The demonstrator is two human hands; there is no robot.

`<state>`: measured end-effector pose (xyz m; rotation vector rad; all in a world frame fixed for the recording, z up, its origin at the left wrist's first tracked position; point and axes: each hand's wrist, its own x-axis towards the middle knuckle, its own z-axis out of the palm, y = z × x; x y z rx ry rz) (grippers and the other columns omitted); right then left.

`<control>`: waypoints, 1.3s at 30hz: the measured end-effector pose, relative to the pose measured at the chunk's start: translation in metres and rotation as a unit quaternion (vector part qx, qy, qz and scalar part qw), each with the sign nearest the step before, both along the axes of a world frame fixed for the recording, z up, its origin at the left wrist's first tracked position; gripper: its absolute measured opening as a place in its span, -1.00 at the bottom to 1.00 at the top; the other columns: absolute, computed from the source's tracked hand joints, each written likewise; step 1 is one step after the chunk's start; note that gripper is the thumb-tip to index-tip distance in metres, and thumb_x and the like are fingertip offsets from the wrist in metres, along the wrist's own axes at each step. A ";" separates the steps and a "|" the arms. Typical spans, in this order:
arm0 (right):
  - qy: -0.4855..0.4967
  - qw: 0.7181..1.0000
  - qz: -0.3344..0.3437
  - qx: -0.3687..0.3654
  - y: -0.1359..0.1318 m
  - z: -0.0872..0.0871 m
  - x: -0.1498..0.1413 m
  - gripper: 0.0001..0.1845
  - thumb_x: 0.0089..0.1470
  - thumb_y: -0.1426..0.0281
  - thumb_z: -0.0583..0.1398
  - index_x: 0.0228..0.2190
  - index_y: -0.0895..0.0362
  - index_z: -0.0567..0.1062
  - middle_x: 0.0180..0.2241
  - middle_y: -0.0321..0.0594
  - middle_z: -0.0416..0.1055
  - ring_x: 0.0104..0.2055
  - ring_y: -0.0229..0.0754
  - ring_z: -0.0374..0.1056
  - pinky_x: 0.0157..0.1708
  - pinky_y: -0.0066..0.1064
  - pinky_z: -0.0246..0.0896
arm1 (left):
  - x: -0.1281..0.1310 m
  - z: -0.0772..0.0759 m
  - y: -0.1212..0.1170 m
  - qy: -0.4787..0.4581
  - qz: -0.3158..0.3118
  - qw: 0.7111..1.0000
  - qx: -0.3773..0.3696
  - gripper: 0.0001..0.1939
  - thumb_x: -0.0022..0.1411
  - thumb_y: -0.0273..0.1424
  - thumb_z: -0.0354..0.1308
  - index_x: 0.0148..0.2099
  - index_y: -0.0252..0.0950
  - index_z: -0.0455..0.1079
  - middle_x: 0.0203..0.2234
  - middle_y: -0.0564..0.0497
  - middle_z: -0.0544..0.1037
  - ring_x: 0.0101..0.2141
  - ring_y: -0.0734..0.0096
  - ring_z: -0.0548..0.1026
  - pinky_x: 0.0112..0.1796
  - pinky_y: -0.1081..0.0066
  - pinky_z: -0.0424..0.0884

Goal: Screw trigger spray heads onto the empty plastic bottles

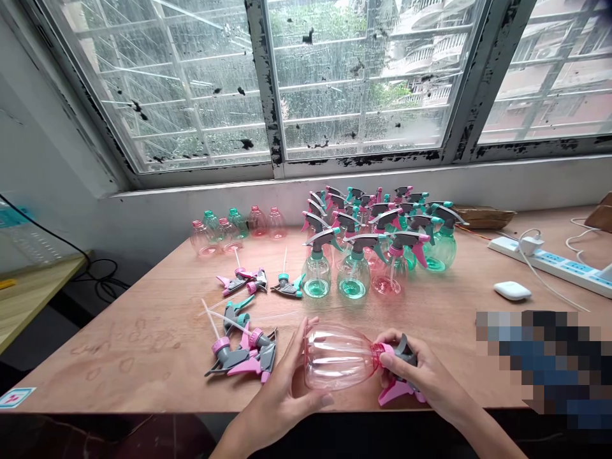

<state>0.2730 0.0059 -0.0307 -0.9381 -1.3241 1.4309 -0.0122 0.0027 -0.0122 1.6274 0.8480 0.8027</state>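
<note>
A transparent pink spray bottle [339,360] lies sideways in the air over the table's front edge, its neck to the right. My left hand [282,395] cups its base, fingers at the far side and thumb along the near side. At the neck, my right hand [415,366] is closed around a pink-and-grey spray head [399,390], thumb and fingers at the collar. How far the collar is seated is hidden by the fingers. Left of the bottle lie loose spray heads [239,357], pink or teal with grey, some with thin tubes showing.
Pink and green bottles without heads [230,234] stand at the back left. Several bottles with spray heads [354,274] crowd the back middle. On the right are a white power strip [549,260], a white case [512,291], cables and a blurred patch. A window is behind.
</note>
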 end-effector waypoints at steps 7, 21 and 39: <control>0.034 0.999 0.023 -0.001 0.003 -0.004 0.001 -0.59 0.19 0.09 0.40 -0.25 0.19 0.51 -0.52 -0.22 0.54 -0.48 -0.09 0.48 -0.49 -0.42 0.37 | 0.002 -0.001 0.000 0.004 -0.007 0.999 0.052 -0.10 0.36 -0.33 0.20 0.47 0.14 -0.34 0.48 -0.05 -0.17 0.41 0.03 -0.01 0.34 0.03 0.00; 0.043 0.998 0.048 -0.003 0.004 -0.007 0.004 -0.63 0.24 0.13 0.39 -0.25 0.21 0.51 -0.50 -0.20 0.57 -0.47 -0.13 0.49 -0.47 -0.46 0.38 | 0.004 0.004 -0.001 -0.012 -0.016 0.999 0.030 -0.09 0.35 -0.34 0.23 0.47 0.16 -0.30 0.48 -0.03 -0.20 0.33 0.00 0.19 0.29 0.08 0.19; 0.014 0.998 0.065 -0.001 0.006 -0.013 0.005 -0.63 0.26 0.13 0.35 -0.27 0.21 0.50 -0.48 -0.15 0.58 -0.48 -0.11 0.47 -0.46 -0.41 0.34 | 0.001 0.001 0.000 0.021 -0.009 0.998 0.059 0.00 0.29 -0.33 0.29 0.46 0.18 -0.36 0.49 0.01 -0.25 0.42 -0.01 -0.06 0.36 -0.01 -0.06</control>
